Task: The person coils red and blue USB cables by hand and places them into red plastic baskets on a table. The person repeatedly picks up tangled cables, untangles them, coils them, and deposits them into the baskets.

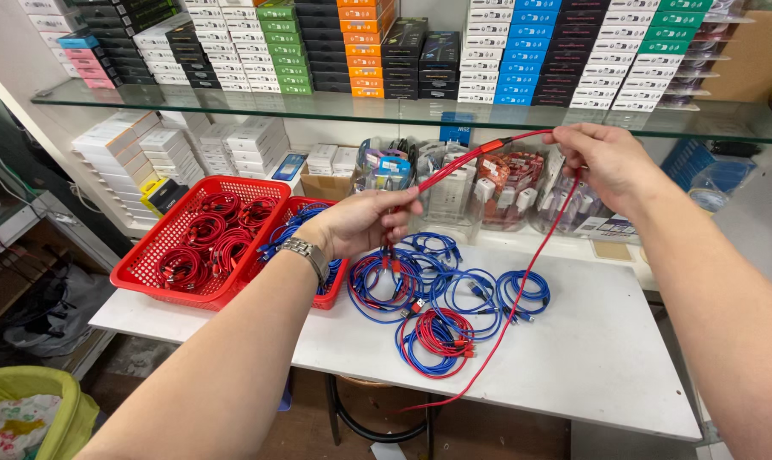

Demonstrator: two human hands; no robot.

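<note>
Head view: left hand [365, 223], metal watch band at the wrist, fingers closed on a thin red braided charging cable [522, 281], pinching it near chest height above the white worktop [607, 358]; right hand [603, 162] raised higher, fingers closed around the same cable near its connector end, stretch between the hands taut, the rest hanging in a long loop that drops past the worktop front edge. Below the hands lie loose blue cable coils [454, 285] and a red coil on a blue one [441, 334], touching each other. Two red plastic mesh baskets [160, 255] sit left, filled with coiled cables. Clear jars of adapters [509, 187] stand at the back under a glass shelf [318, 106] of stacked boxes. Risks, judged: the hanging tail could snag the coils and drag them off the edge; tail below the edge may catch the stool; loops could tangle with the blue coils; pulling too hard may strain the connector
</note>
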